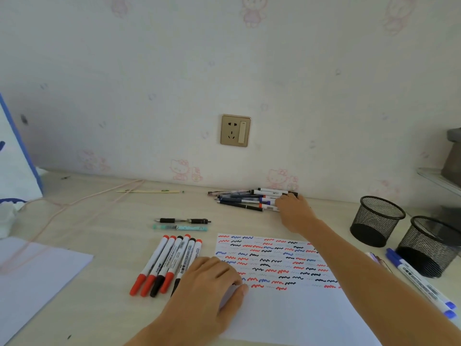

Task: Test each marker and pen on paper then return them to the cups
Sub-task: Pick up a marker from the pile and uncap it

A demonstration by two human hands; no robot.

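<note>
Reaching right hand (293,208) curled over heaped pens (245,198), left hand (212,283) flat on squiggle-covered paper (287,308).

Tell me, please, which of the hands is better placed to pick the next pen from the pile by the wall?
The right hand. It already reaches over to the pile of pens and markers by the wall, fingers at their ends. The left hand rests on the scribbled paper, steadying its near-left edge.

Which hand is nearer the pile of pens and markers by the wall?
Right. The right hand touches the pile of pens and markers; the left hand rests well short of it, on the scribbled white paper.
</note>
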